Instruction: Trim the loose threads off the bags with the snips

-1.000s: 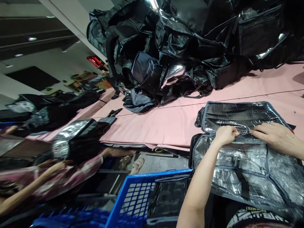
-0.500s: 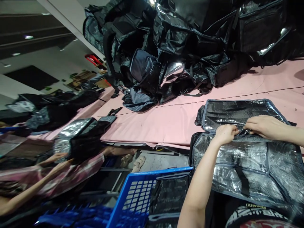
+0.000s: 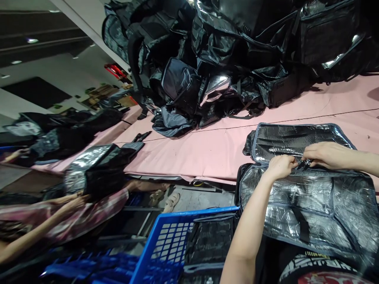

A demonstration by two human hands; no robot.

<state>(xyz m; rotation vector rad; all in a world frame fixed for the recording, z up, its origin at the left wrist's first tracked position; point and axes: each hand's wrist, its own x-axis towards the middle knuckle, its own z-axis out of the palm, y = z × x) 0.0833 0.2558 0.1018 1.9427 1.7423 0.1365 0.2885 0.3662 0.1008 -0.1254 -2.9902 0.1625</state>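
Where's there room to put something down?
Bare pink cloth shows between the bag pile, left-side bag and silver-lined bag; more lies between pile and flap. It's crowded at the pile and around the left hand and right hand.

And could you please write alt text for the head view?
A person's left hand and right hand pinch dark material at the flap of an open silver-lined bag at a pink table. Dark bags are piled beyond; at left are a blue crate and a co-worker handling another bag.

A head-worn camera looks forward and down, the hands [image 3: 328, 154] near, rightward
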